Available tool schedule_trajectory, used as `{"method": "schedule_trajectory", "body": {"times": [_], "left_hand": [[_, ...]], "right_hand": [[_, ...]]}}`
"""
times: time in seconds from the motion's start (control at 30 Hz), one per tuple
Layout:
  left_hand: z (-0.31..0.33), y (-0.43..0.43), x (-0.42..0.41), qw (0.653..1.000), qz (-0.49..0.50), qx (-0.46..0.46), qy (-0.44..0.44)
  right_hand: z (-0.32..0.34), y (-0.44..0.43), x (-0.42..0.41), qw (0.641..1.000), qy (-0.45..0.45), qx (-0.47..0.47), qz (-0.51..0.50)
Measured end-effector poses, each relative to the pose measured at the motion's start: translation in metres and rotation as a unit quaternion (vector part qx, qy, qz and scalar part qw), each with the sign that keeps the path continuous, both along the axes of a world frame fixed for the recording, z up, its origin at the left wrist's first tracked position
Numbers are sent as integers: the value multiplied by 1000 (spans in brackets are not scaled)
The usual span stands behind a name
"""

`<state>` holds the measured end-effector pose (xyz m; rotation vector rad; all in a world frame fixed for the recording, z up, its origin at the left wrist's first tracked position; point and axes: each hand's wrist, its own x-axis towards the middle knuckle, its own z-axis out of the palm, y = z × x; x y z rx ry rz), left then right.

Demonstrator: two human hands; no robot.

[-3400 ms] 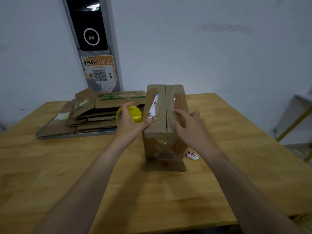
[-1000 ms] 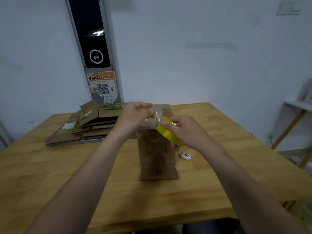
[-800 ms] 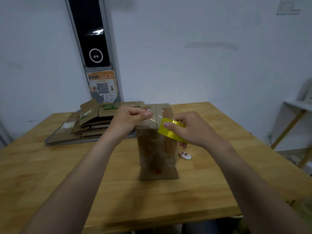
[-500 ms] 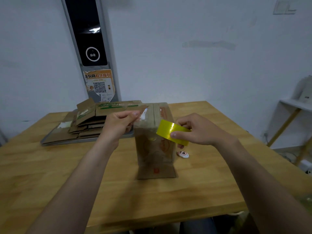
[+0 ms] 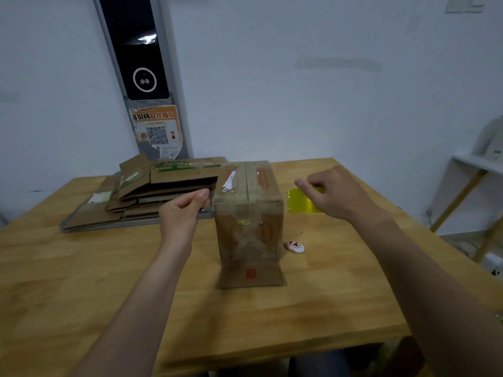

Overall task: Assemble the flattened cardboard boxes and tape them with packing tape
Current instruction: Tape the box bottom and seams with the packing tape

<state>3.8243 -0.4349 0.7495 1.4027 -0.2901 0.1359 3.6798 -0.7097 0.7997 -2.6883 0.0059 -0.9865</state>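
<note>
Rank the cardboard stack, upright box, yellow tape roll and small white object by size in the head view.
Too alike to split (box nearer): cardboard stack, upright box
yellow tape roll
small white object

My one camera rides on my head, wide-angle, facing forward and down across the bench (image 5: 81, 281) toward the wall (image 5: 272, 110) behind it, close enough that the bench's near edge shows.

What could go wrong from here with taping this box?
Neither hand steadies the box, and a bottom flap sticks out loose, so pressing tape down may tip it. Nothing holds the top flaps down; they could spring apart. The right hand holds the tape roll off to the side; a pulled strip may twist.
</note>
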Motion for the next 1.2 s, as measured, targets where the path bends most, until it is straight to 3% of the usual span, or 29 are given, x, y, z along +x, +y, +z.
{"method": "schedule_trajectory", "body": {"times": [0.53,0.7,0.87,0.93,1.07,1.13,1.2], "left_hand": [[-31,-15,42,999,38,23,14],[-36,-28,56,998,46,25,-45],[-42,-38,69,988,35,114,-99],[-43,-38,76,988,6,140,-66],[-45,-37,84,979,-51,165,109],[-38,-38,84,986,-6,152,74],[-22,-39,81,988,68,134,-21]], "right_hand": [[-20,-11,44,999,31,8,12],[-29,-11,53,998,15,52,42],[-31,-10,61,996,7,65,52],[-31,-10,63,996,12,68,52],[-30,-11,63,996,13,70,53],[-30,-12,65,996,18,62,55],[-30,-13,65,997,21,52,50]]}}
